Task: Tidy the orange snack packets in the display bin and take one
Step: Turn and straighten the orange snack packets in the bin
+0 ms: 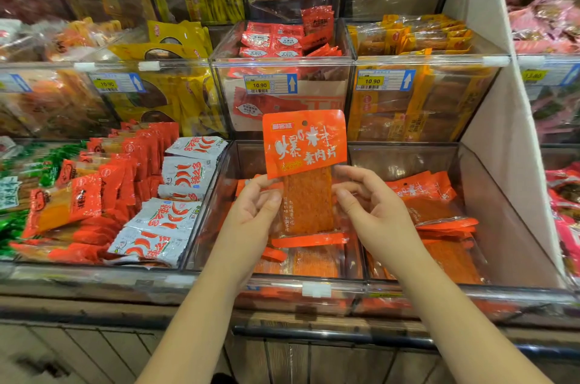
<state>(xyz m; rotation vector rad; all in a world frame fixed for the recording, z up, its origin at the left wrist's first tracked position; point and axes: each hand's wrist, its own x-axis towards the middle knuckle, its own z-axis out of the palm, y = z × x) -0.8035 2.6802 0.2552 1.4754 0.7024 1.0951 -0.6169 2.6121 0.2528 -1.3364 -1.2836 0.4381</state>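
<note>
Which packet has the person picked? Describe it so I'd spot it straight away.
In the lowest row of clear bins, find the middle bin with orange packets lying flat. Just above it the left hand and right hand pinch one packet by its sides. Alone among them it stands upright, its orange header with white lettering facing the camera.

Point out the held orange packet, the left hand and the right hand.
held orange packet (304, 145), head view, printed orange header.
left hand (251, 212), head view, middle of hand.
right hand (375, 209), head view, middle of hand.
</note>
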